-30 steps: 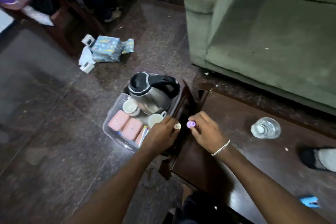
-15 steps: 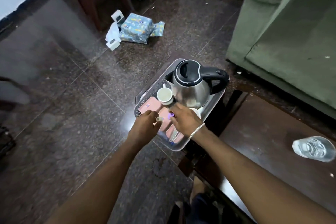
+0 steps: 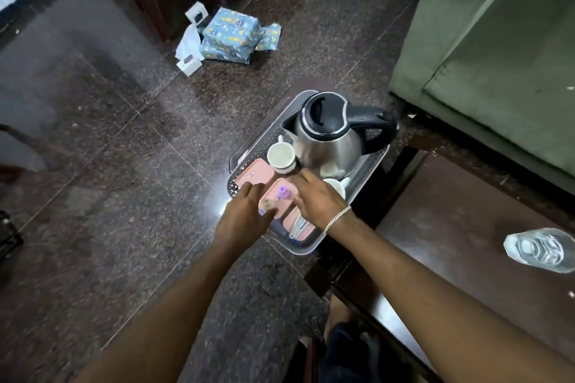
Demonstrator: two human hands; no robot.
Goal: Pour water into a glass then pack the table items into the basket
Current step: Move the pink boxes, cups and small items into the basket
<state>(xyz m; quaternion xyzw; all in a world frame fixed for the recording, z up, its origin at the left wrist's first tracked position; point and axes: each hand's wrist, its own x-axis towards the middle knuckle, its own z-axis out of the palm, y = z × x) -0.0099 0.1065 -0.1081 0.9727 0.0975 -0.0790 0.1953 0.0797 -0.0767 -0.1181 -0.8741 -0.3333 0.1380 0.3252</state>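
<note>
Since a moment ago my hands have travelled from the table edge to over the basket on the floor. My left hand pinches a small pale-capped item; my right hand holds a purple-capped one (both too blurred to name) above the pink containers. The kettle and cups sit inside. The water glass stands on the table.
</note>
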